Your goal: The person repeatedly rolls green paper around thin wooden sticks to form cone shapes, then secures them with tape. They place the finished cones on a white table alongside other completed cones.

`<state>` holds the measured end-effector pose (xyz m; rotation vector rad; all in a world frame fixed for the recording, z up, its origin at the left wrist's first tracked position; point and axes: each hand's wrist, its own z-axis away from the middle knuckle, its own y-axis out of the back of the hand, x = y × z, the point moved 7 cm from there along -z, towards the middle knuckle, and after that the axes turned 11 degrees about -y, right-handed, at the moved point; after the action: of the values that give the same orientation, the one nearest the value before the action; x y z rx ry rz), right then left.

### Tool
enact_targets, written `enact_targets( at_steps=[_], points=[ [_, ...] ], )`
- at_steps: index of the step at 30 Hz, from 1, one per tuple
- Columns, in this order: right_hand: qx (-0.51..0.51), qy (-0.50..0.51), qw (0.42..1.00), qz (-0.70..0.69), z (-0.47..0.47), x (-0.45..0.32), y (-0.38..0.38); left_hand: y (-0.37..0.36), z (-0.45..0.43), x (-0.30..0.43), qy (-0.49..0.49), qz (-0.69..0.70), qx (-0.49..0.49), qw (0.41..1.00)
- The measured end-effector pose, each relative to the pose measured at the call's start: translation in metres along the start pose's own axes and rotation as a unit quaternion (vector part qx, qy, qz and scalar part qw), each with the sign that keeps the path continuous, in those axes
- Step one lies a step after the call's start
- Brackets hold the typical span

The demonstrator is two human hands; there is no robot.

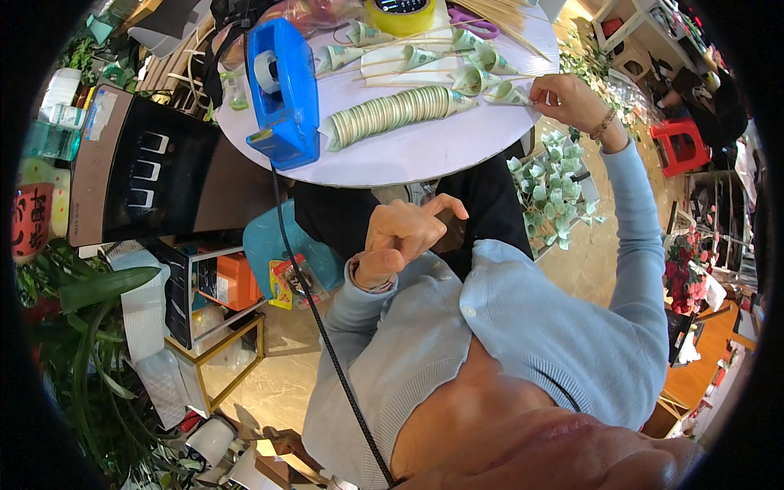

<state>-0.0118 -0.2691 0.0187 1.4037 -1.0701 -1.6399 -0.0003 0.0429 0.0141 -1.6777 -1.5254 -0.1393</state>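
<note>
My right hand point(566, 105) is at the right edge of the round white table, thumb and fingertips pinched at the pointed end of a green banknote-like paper cone point(508, 92). Above my lap, my left hand point(409, 229) holds nothing; its index finger extends and the others curl. A long row of nested paper cones point(392, 116) lies near the table's front. Beyond it lie several single cones on thin sticks, one of them a cone point(471, 80) with its wide mouth toward me. A blue tape dispenser point(285, 98) with a clear roll stands at the left.
At the back of the table point(404, 168) are a yellow tape roll point(401, 17), purple scissors point(478, 24) and a bundle of thin sticks point(508, 21). Right of my legs, a box holds several green paper cones point(554, 190). A black cord point(306, 288) crosses the view. A red stool point(680, 147) stands right.
</note>
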Motion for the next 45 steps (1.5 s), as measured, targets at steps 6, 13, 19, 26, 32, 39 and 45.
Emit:
enact_targets(
  at_steps=[6, 13, 19, 26, 32, 39, 45],
  points=[
    [0.028, 0.054, 0.996, -0.060, -0.012, -0.015, -0.004, -0.002, -0.004, -0.006, -0.010, 0.035, 0.019, 0.999],
    [0.065, 0.060, 0.994, -0.058, -0.022, -0.024, 0.013, 0.003, -0.002, -0.005, -0.007, 0.009, 0.030, 0.999],
    [0.081, 0.006, 0.996, 0.039, -0.033, -0.002, 0.013, 0.005, 0.002, -0.010, 0.004, 0.000, 0.025, 1.000],
    [0.034, 0.047, 0.995, 0.077, -0.040, 0.001, 0.008, 0.003, 0.003, -0.011, -0.002, 0.014, 0.033, 0.999],
    [0.018, 0.064, 0.998, 0.000, -0.035, 0.002, 0.020, 0.001, 0.006, -0.015, 0.011, 0.020, 0.033, 0.999],
    [0.021, 0.092, 0.995, -0.039, -0.035, -0.005, 0.025, -0.004, 0.005, -0.019, 0.008, 0.035, 0.013, 0.999],
    [0.013, 0.063, 0.994, -0.084, -0.038, -0.019, 0.035, -0.004, -0.004, -0.016, 0.007, 0.019, 0.032, 0.999]
  ],
)
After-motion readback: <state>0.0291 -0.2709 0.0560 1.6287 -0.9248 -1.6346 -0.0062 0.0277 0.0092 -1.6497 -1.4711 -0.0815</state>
